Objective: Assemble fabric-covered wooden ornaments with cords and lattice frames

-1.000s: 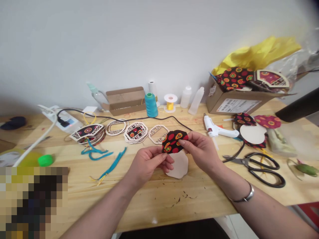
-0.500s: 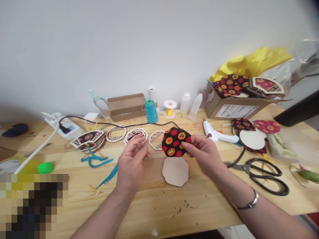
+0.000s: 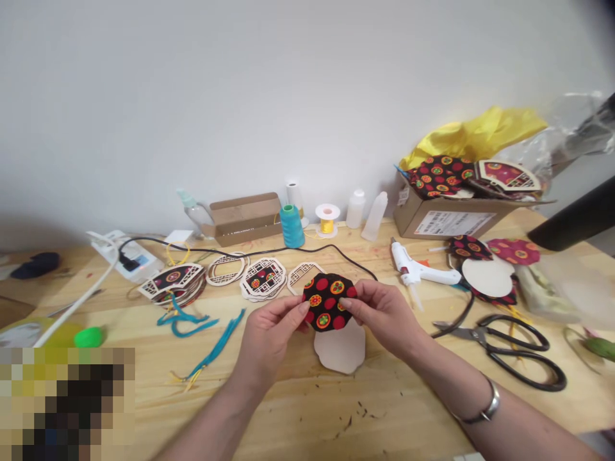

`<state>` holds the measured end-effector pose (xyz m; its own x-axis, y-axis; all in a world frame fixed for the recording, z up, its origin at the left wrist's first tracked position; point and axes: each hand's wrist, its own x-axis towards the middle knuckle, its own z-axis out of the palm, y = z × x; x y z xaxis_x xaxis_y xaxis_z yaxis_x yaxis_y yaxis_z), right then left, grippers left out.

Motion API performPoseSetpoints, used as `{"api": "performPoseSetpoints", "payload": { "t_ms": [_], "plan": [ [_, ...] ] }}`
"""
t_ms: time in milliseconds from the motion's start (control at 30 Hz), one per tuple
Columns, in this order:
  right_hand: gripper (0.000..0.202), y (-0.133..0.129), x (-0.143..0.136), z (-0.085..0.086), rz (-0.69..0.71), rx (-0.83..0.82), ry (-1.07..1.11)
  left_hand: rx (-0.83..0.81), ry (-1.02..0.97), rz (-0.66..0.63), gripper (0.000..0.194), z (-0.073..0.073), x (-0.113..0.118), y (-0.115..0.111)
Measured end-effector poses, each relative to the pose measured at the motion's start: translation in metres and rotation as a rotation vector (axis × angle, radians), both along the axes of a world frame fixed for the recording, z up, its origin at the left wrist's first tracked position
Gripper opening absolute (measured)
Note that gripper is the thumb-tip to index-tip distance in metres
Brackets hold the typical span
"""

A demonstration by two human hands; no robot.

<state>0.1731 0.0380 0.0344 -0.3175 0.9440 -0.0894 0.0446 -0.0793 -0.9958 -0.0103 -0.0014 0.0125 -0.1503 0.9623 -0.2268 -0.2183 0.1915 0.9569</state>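
Observation:
A round piece of black fabric [image 3: 328,302] with red, orange and green patterns is held up over the table. My left hand [image 3: 275,330] pinches its left edge between thumb and fingers. At its right edge, my right hand [image 3: 384,314] grips it the same way. Just below the fabric, a pale scalloped board [image 3: 340,349] lies flat on the wood, its top partly covered from view. Behind my hands are wooden lattice frames: one with patterned fabric inside [image 3: 263,279] and a bare one [image 3: 303,275], partly hidden.
Black-handled scissors [image 3: 480,334] and a white glue gun [image 3: 423,271] lie on the right. Behind them stands a cardboard box [image 3: 444,218] of fabric pieces. A teal thread cone [image 3: 291,226] stands at the back. Teal tassels [image 3: 216,349] and a power strip [image 3: 134,259] are on the left.
My left hand has moved right and closed on the fabric's left edge. The fabric, still in my right hand, has shifted slightly left and down and hides the board's top. The view has tilted slightly.

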Motion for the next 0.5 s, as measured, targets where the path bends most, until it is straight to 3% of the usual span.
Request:
{"api": "performPoseSetpoints", "payload": {
  "t_ms": [200,500],
  "plan": [
    [0.03,0.0016,0.002,-0.0021,0.03,-0.01,0.032,0.022,0.143,-0.021,0.018,0.0072,0.0015,-0.0005],
    [0.028,0.0059,0.0044,-0.0049,-0.023,0.007,-0.119,0.009,0.191,-0.065,0.017,0.0102,0.0021,-0.0008]
  ]
}}
